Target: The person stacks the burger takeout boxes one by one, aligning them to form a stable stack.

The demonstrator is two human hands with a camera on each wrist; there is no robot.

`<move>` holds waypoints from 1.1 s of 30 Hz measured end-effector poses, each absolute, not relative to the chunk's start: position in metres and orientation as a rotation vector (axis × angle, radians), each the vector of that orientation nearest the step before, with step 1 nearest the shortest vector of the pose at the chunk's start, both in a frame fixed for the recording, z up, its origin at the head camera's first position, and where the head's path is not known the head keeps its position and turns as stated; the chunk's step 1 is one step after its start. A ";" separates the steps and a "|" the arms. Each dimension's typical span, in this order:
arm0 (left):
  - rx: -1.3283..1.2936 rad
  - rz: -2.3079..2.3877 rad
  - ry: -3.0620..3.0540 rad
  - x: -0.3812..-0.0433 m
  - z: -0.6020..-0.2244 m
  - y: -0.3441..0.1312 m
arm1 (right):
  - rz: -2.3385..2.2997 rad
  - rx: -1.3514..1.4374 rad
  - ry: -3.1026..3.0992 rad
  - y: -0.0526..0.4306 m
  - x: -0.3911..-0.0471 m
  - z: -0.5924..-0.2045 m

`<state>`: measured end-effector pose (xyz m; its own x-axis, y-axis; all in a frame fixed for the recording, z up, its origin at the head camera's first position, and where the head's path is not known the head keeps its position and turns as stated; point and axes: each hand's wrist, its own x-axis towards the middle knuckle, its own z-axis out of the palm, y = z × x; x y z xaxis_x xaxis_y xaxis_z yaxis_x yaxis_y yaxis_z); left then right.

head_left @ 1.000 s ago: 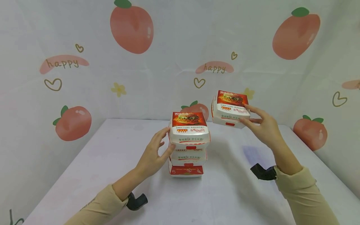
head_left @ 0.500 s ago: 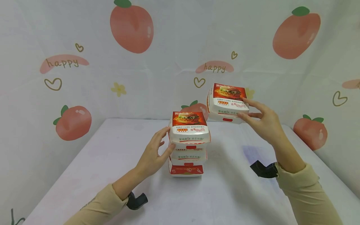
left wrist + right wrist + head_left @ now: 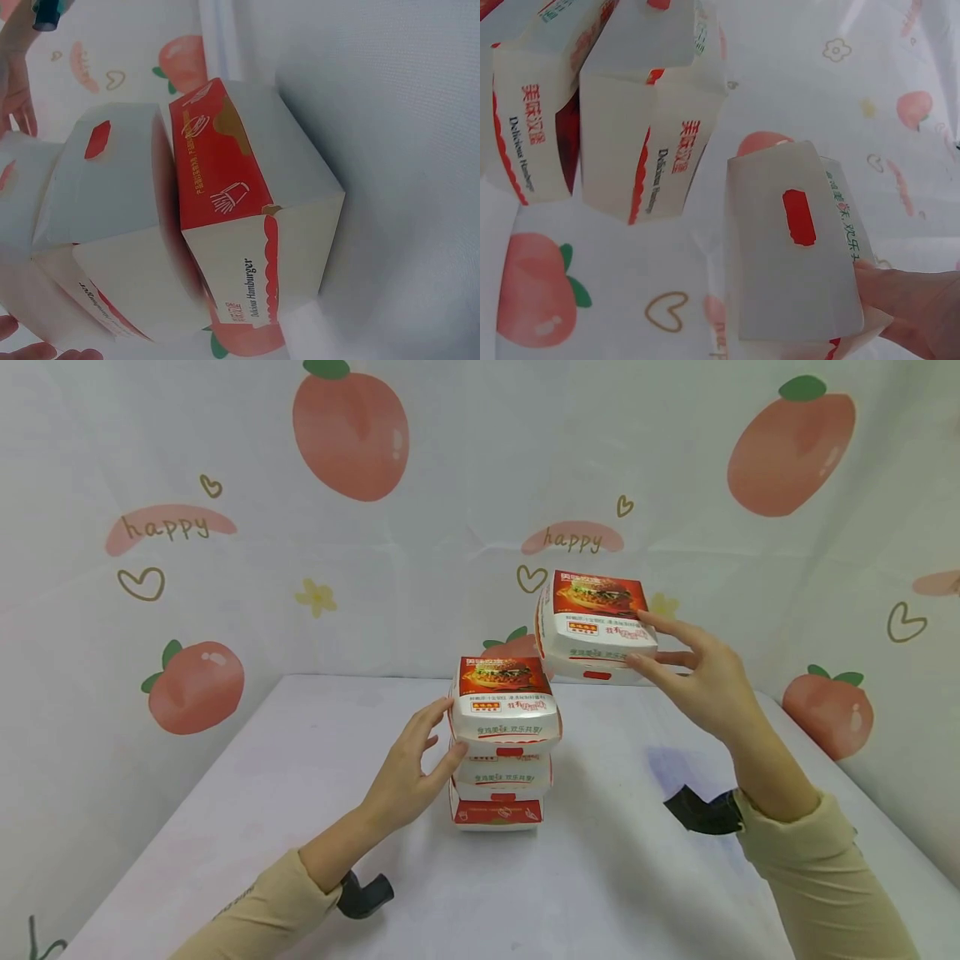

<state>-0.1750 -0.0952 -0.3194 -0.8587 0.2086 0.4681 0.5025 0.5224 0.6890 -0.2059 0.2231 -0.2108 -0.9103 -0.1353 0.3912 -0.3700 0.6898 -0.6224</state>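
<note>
Three white cardboard hamburger boxes stand stacked on the table; the top box [image 3: 504, 710] shows a red burger picture on its lid. Below it are the middle box [image 3: 504, 772] and the bottom box [image 3: 497, 814], whose front panel is red. My left hand [image 3: 405, 772] touches the left side of the top box, fingers and thumb spread along its edge. My right hand [image 3: 705, 681] pinches another hamburger box [image 3: 596, 631] by its right side, thumb in front. This held box is raised, slightly tilted, to the right of and higher than the stack. Its underside is hidden in the head view.
The table [image 3: 322, 843] has a pale cloth cover. Behind it hangs a white backdrop [image 3: 450, 577] printed with peaches, hearts and "happy". A black band end sticks out from each sleeve: the left strap [image 3: 365, 895] and the right strap [image 3: 702, 812].
My right hand has moved the held hamburger box up and to the left, closer to the stack. My left hand and the stacked boxes have stayed in place.
</note>
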 end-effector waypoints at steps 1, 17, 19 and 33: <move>-0.589 -1.260 -2.440 -0.175 -0.319 -0.095 | 1.054 0.406 -2.586 0.222 -0.205 -0.210; -0.596 -1.257 -2.436 -0.175 -0.319 -0.095 | 1.078 0.584 -2.539 0.197 -0.196 -0.203; -0.598 -1.258 -2.434 -0.175 -0.319 -0.096 | 1.076 0.598 -2.549 0.194 -0.197 -0.203; -0.607 -1.269 -2.430 -0.175 -0.319 -0.096 | 1.131 0.651 -2.583 0.177 -0.197 -0.202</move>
<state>-0.1751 -0.0958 -0.3188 -0.8537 0.2159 0.4739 0.5122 0.5120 0.6896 -0.1968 0.1773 -0.2023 -0.8699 -0.2994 0.3920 -0.4911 0.5996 -0.6319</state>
